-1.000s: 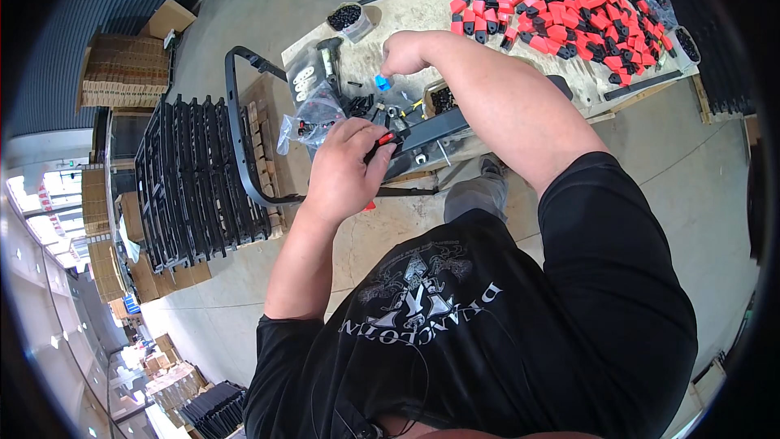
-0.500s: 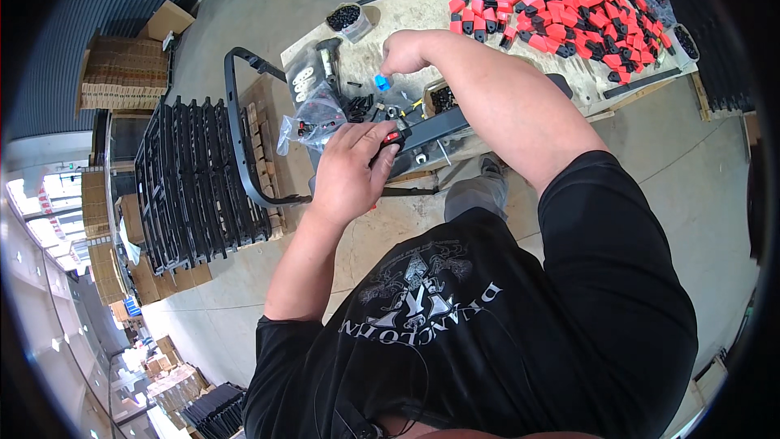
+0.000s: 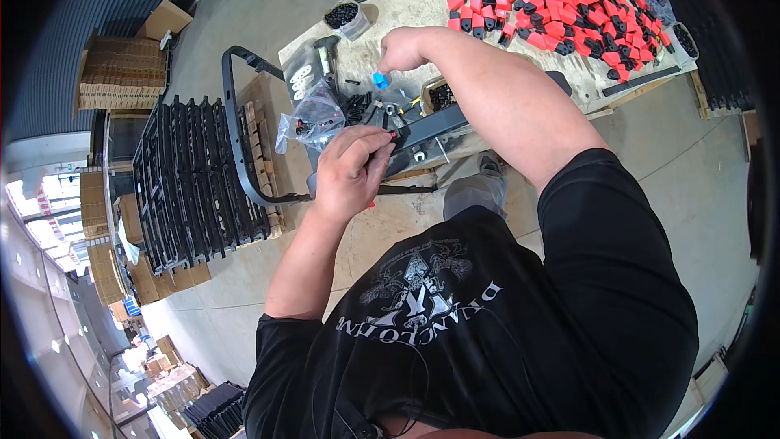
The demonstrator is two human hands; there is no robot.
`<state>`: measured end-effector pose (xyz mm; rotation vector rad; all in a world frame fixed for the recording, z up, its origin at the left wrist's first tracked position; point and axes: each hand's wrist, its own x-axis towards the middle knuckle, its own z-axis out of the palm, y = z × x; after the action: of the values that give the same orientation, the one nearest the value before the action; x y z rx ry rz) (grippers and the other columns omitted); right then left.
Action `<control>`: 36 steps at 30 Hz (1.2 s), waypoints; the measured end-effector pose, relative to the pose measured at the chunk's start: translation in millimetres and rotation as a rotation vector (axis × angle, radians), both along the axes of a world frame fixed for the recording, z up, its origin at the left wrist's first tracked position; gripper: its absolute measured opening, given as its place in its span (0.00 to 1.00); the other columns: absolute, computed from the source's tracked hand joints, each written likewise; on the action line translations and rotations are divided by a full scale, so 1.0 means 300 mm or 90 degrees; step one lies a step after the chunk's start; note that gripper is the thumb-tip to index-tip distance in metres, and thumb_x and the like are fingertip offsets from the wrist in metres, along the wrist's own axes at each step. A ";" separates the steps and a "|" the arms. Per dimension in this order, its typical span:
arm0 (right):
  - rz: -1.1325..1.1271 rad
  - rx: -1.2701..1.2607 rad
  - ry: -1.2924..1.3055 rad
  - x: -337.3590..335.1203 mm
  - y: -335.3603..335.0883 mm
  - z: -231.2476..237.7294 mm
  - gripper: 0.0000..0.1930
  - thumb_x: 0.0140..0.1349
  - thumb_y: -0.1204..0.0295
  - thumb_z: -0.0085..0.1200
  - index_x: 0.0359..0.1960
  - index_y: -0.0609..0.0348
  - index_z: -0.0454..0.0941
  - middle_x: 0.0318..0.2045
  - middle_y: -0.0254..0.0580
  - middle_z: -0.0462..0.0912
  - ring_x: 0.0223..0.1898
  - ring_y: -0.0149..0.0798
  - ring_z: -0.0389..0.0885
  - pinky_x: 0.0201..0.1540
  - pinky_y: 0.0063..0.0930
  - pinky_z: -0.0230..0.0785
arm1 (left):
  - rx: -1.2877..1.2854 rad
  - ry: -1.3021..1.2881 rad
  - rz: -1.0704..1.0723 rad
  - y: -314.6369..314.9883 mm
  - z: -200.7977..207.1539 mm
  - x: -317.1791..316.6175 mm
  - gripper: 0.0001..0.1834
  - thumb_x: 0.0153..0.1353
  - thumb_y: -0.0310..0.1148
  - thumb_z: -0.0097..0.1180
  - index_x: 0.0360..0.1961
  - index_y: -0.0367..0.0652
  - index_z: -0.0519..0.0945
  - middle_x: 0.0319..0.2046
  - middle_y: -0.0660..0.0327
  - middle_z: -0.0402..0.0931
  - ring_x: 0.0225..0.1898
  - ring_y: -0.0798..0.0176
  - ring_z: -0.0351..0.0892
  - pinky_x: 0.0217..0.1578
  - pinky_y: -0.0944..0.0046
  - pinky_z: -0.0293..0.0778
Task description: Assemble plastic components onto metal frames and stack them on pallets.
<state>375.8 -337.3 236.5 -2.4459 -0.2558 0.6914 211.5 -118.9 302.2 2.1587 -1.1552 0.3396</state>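
Observation:
A large black frame (image 3: 237, 126) with rounded corners lies across the near edge of the table, its flat bar (image 3: 443, 123) running beneath my right forearm. My left hand (image 3: 349, 169) is closed at this bar, thumb and fingers pinching a small red-and-black piece (image 3: 394, 136) mostly covered by the fingertips. Reaching out over the table, my right hand (image 3: 404, 49) is curled shut. A bright blue thing (image 3: 380, 80) pokes out below its fingers; its kind is hidden by the fist. A clear plastic bag (image 3: 319, 114) with small parts lies beside my left hand.
Red-and-black pieces (image 3: 577, 12) form a big pile at the table's far right. A tub of small black parts (image 3: 347, 19), a hammer (image 3: 327, 57), white oval pieces (image 3: 301, 81) and a box of fasteners (image 3: 441, 97) occupy the tabletop (image 3: 398, 12). Stacked black grilles (image 3: 195, 183) stand left.
My left fingers have drawn together over the red-and-black piece, which shows less now. The right hand, with the blue thing under it, has stayed nearly in place.

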 end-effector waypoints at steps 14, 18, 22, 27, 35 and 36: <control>-0.009 0.033 -0.076 0.009 -0.008 -0.047 0.22 0.55 0.54 0.62 0.36 0.65 0.87 0.33 0.52 0.87 0.33 0.47 0.85 0.39 0.40 0.77 | 0.024 0.179 0.092 0.004 0.025 -0.036 0.21 0.53 0.26 0.73 0.48 0.37 0.80 0.43 0.54 0.84 0.43 0.59 0.85 0.47 0.61 0.78; 0.013 0.015 -0.047 0.017 0.003 -0.017 0.24 0.55 0.55 0.62 0.43 0.64 0.85 0.40 0.54 0.86 0.40 0.49 0.85 0.45 0.40 0.76 | -0.106 0.196 0.024 -0.023 0.075 0.008 0.27 0.54 0.29 0.71 0.54 0.33 0.76 0.47 0.52 0.81 0.51 0.60 0.79 0.53 0.61 0.74; -0.012 0.021 -0.014 -0.002 -0.012 0.006 0.26 0.55 0.56 0.63 0.50 0.63 0.84 0.46 0.56 0.86 0.47 0.50 0.85 0.51 0.40 0.75 | -0.061 0.259 0.021 -0.110 0.166 0.090 0.19 0.61 0.28 0.64 0.52 0.32 0.78 0.47 0.55 0.81 0.50 0.62 0.79 0.56 0.61 0.73; -0.008 0.016 0.024 -0.003 -0.012 0.020 0.27 0.54 0.56 0.63 0.50 0.63 0.83 0.46 0.57 0.86 0.45 0.50 0.85 0.47 0.41 0.77 | 0.287 0.304 -0.099 -0.276 0.156 0.114 0.22 0.56 0.42 0.65 0.44 0.35 0.81 0.36 0.47 0.83 0.39 0.50 0.84 0.44 0.55 0.78; 0.009 0.014 0.015 -0.018 0.016 0.038 0.28 0.54 0.56 0.62 0.51 0.65 0.83 0.47 0.59 0.85 0.47 0.52 0.85 0.50 0.41 0.76 | 0.511 0.307 -0.114 -0.347 0.165 0.101 0.31 0.54 0.53 0.63 0.48 0.35 0.80 0.39 0.42 0.83 0.42 0.39 0.83 0.48 0.45 0.78; 0.007 0.005 0.011 -0.013 0.016 0.026 0.28 0.54 0.56 0.62 0.51 0.64 0.83 0.47 0.59 0.85 0.48 0.52 0.84 0.52 0.41 0.75 | 0.508 0.308 -0.123 -0.351 0.169 0.099 0.32 0.55 0.54 0.63 0.48 0.35 0.80 0.40 0.42 0.83 0.42 0.39 0.83 0.48 0.45 0.78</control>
<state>371.8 -332.5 244.2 -2.4317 -0.2657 0.7143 241.3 -224.3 352.8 2.5223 -1.3149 -0.8219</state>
